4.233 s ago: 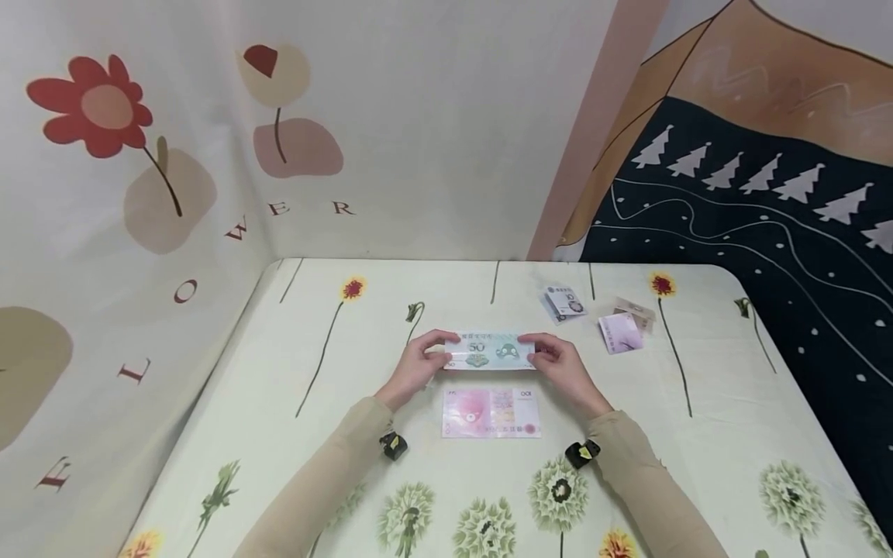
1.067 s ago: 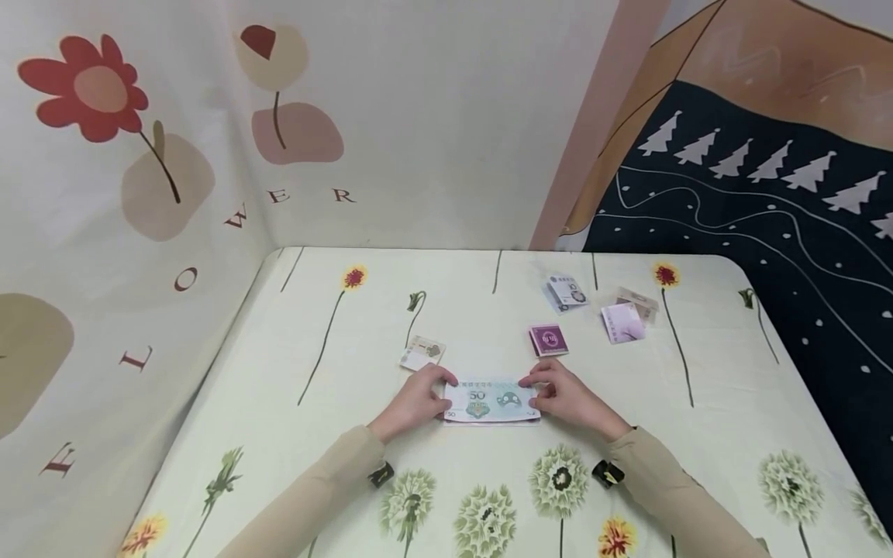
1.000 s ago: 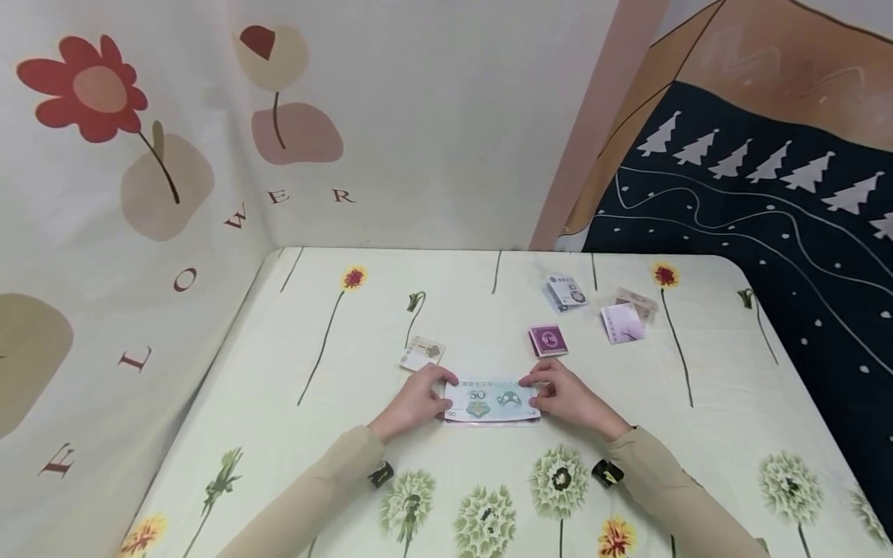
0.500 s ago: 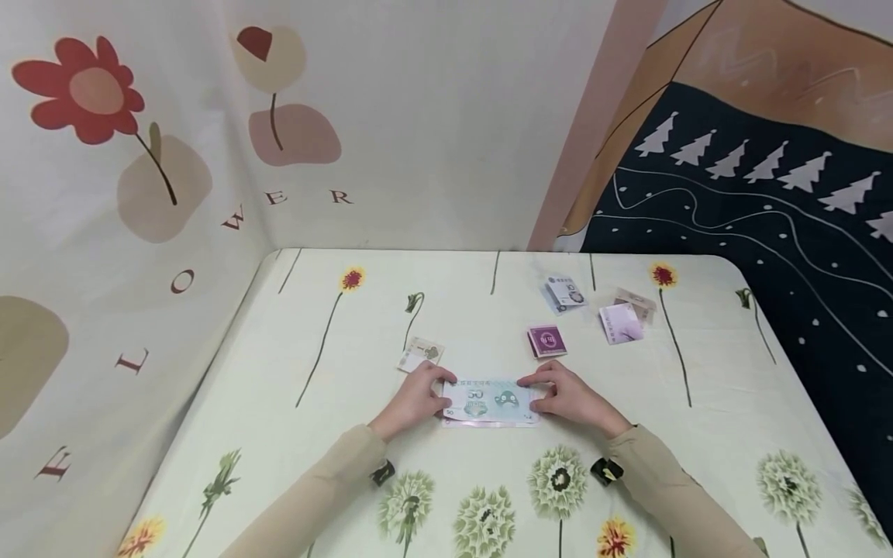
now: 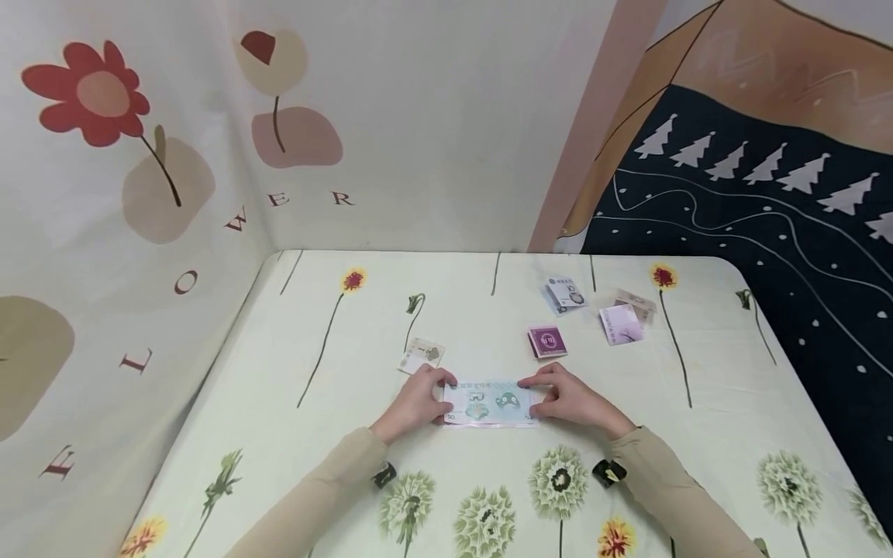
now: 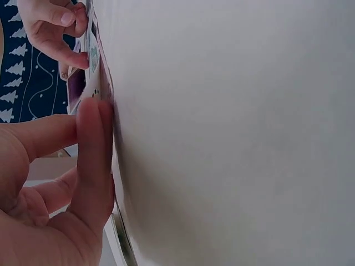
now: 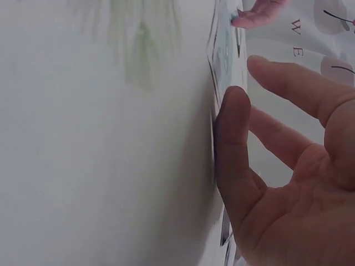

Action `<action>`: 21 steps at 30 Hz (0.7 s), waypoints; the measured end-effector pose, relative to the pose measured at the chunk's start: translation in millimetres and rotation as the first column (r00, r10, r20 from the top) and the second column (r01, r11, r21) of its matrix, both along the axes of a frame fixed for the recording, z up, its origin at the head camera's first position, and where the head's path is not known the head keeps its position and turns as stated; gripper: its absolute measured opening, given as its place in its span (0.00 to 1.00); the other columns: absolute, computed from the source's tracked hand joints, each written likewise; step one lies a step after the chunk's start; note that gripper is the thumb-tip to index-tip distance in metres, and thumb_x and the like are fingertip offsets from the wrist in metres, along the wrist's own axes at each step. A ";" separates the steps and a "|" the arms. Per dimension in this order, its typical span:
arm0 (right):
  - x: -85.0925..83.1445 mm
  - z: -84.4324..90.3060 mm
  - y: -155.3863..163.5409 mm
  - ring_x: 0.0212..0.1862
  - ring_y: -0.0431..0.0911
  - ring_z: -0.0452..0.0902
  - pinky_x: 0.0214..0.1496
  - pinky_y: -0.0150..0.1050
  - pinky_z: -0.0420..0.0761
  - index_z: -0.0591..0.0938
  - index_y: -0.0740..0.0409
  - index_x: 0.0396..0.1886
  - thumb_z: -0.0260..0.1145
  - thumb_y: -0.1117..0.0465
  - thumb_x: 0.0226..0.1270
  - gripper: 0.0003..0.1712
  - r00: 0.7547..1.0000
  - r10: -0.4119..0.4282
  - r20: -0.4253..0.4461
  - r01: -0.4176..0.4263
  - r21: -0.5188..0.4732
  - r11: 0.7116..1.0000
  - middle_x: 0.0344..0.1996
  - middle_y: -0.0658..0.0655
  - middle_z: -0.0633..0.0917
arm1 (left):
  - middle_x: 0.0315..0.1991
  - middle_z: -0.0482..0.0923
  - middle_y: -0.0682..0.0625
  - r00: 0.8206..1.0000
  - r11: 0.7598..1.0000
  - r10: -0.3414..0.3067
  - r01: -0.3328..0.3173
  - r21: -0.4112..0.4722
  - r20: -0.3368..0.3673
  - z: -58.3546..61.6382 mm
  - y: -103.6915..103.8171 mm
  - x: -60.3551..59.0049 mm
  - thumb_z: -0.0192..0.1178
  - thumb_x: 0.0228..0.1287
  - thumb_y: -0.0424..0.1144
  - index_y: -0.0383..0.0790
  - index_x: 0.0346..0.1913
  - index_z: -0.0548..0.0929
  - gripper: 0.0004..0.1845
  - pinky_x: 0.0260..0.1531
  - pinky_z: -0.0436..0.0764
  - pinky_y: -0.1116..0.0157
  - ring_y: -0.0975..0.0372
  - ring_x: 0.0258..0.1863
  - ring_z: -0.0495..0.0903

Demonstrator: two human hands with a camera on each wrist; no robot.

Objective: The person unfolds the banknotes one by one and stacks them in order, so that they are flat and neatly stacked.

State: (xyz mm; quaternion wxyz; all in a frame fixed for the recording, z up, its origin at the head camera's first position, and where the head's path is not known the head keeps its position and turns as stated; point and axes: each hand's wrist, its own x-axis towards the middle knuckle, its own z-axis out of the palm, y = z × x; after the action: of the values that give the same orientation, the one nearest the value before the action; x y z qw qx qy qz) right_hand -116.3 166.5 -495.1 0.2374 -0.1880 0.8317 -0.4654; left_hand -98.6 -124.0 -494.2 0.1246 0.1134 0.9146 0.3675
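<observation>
Work looks partway along from where I stand: the pale green, oblong paper note printed with 50 [image 5: 491,403] lies opened out over a pink paper note [image 5: 488,425], which shows only as a thin strip along its near edge, both on a white cloth printed with flowers [image 5: 725,411]. The person's left hand [image 5: 415,401] pinches the green note's left end, thumb on top and a finger seemingly curled beneath. The right hand [image 5: 568,399] is at its right end, thumb and forefinger spread apart; whether another finger grips from below, I cannot tell. That pair seems nearly matched, so what is left there is probably just evening the edges. Beyond the green note lie smaller ones, folded as far as I can see: a beige note [image 5: 422,355] just past its left end, a deep purple note [image 5: 547,342] past its right end, a grey-blue note marked 10 [image 5: 567,293] farther back, and well off to its right a lilac note [image 5: 620,324] overlapping a brownish note [image 5: 637,304]. None of those, I'd judge, has joined the stack.
</observation>
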 end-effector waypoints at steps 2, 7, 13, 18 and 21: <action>-0.2 0.7 0.9 0.28 0.41 0.71 0.31 0.30 0.74 0.78 0.70 0.56 0.71 0.67 0.58 0.26 1.000 0.012 0.000 -0.012 -0.002 1.000 0.46 0.63 0.68 | 0.38 0.69 0.47 1.000 1.000 0.006 -0.006 -0.005 -0.001 -0.5 0.5 0.7 0.70 0.49 0.26 0.36 0.45 0.81 0.18 0.33 0.73 0.64 0.57 0.34 0.69; -0.3 2.5 1.6 0.30 0.42 0.71 0.33 0.31 0.74 0.78 0.69 0.56 0.70 0.65 0.59 0.25 1.000 0.019 0.003 -0.019 0.015 1.000 0.47 0.63 0.69 | 0.37 0.66 0.47 1.000 1.000 0.016 -0.016 -0.012 0.015 -1.1 0.8 1.9 0.70 0.50 0.28 0.38 0.46 0.81 0.18 0.29 0.70 0.66 0.58 0.32 0.67; 0.1 6.1 4.3 0.33 0.43 0.75 0.31 0.33 0.77 0.78 0.69 0.57 0.69 0.64 0.61 0.24 1.000 0.012 0.005 -0.012 -0.013 1.000 0.48 0.63 0.74 | 0.33 0.66 0.48 1.000 1.000 -0.012 0.012 -0.027 0.009 1.6 -1.4 0.6 0.69 0.54 0.32 0.39 0.47 0.81 0.16 0.29 0.66 0.66 0.60 0.30 0.64; -0.4 9.8 13.7 0.35 0.49 0.79 0.32 0.39 0.82 0.75 0.71 0.58 0.67 0.65 0.62 0.25 0.999 0.007 0.033 -0.004 -0.087 0.996 0.45 0.66 0.80 | 0.30 0.71 0.51 0.998 0.998 -0.053 0.055 0.038 -0.045 6.6 -1.5 -4.7 0.63 0.60 0.31 0.35 0.49 0.80 0.14 0.21 0.71 0.69 0.65 0.20 0.70; -2.7 10.8 21.4 0.38 0.52 0.81 0.33 0.41 0.83 0.74 0.72 0.59 0.66 0.65 0.64 0.25 0.998 -0.007 0.056 0.013 -0.100 0.995 0.49 0.69 0.80 | 0.29 0.73 0.51 0.997 0.993 -0.045 0.051 0.104 -0.055 8.2 -1.5 -8.3 0.61 0.61 0.28 0.33 0.49 0.79 0.13 0.16 0.73 0.70 0.68 0.15 0.72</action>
State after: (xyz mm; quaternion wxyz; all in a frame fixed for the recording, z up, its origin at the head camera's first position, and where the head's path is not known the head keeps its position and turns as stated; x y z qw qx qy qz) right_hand -119.0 187.8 -484.3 0.2485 -0.1826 0.8011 -0.5130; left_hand -106.9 -125.5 -486.0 0.1034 0.1514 0.8938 0.4092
